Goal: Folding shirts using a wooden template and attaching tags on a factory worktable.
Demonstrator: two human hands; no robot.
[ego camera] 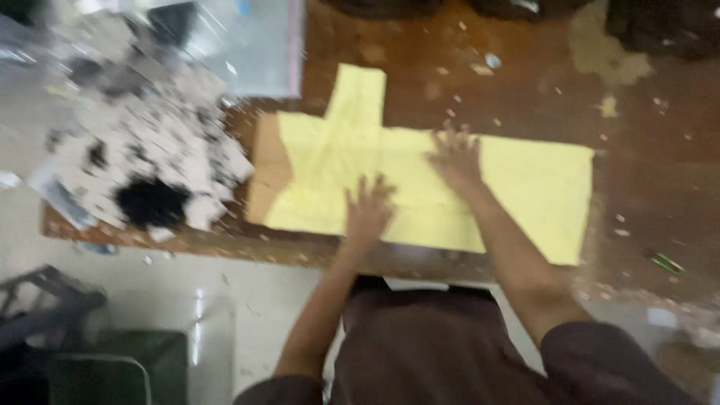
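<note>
On the table (660, 172), our left hand (367, 210) and right hand (454, 157) pressed open-palmed, gripping nothing, smoothing yellow cloth (525, 187); next, we judged, strokes toward three o'clock.

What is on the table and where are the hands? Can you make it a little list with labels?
Left hand: flat, fingers spread, on the yellow sheet
Right hand: flat on the same sheet, farther from the person
Under the sheet: brown cardboard piece, showing at its left edge
Surface: worn brown table with small scraps
Left of the sheet: pile of white and black scraps
Picture: blurred, fine detail unclear
</note>
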